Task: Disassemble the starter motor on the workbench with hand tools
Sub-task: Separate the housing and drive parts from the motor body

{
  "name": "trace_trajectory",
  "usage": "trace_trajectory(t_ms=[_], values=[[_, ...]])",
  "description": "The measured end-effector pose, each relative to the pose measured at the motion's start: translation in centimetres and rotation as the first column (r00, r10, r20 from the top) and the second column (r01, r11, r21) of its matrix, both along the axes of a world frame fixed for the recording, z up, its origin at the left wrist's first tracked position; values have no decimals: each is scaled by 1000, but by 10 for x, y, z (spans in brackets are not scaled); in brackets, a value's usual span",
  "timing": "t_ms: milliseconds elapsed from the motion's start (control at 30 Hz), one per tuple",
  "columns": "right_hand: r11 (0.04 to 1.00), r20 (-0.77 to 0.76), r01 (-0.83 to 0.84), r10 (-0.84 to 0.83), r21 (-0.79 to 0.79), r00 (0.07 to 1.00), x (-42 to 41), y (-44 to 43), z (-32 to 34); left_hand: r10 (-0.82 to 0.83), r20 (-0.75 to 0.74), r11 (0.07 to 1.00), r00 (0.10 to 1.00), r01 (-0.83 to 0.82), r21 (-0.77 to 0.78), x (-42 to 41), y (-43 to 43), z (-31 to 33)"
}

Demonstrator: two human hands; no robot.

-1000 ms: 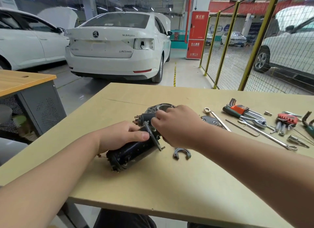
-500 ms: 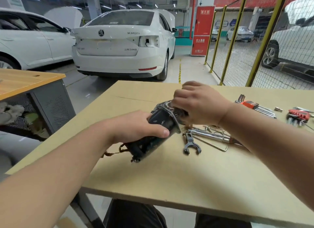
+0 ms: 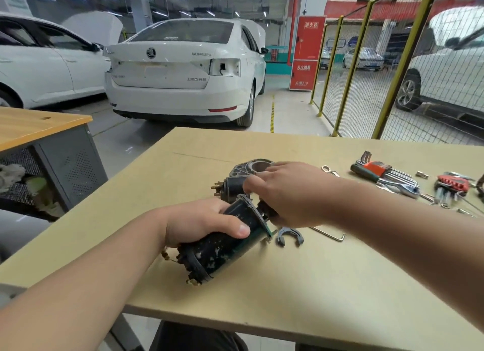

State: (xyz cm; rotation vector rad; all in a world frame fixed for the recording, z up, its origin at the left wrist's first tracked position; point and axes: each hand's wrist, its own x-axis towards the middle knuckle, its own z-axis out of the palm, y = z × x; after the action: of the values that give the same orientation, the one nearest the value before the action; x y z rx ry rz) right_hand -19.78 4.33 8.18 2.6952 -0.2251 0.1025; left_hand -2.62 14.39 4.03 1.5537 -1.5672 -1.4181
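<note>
Gripping the starter motor round its black cylindrical body, the left hand holds it tilted on the workbench, flange end raised. The right hand is curled over the motor's front end, where the body meets the grey nose housing — what its fingers pinch is hidden. A fork-shaped metal piece lies just right of the motor, with a loose L-shaped key beyond it. Well to the motor's right, an orange holder carries a row of hex keys, and a red holder carries another set. Far left of the motor, a grey cabinet has rags in its mesh compartment.
</note>
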Motion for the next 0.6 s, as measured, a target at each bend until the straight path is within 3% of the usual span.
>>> trace_trajectory(t_ms=[167, 267, 367, 433, 500, 600], values=[[936, -73, 157, -141, 314, 987, -10, 6, 23, -28, -13, 998, 1000, 28, -65, 3, 9, -7], [915, 172, 48, -127, 400, 977, -23, 4, 38, 97, -49, 943, 994, -107, -314, -5, 20, -20], [889, 561, -179, -100, 421, 822, -23, 9, 30, 248, -164, 804, 955, -297, -516, -19, 22, -32], [730, 656, -309, -246, 610, 714, -16, 14, 15, 344, -235, 715, 909, -416, -561, -26, 18, -40], [505, 570, -352, -383, 788, 727, -8, 19, -2, 393, -251, 658, 885, -461, -596, -29, 15, -47], [328, 543, -432, -484, 840, 686, -2, 22, -22, 518, -176, 544, 837, -481, -688, -27, 14, -56]])
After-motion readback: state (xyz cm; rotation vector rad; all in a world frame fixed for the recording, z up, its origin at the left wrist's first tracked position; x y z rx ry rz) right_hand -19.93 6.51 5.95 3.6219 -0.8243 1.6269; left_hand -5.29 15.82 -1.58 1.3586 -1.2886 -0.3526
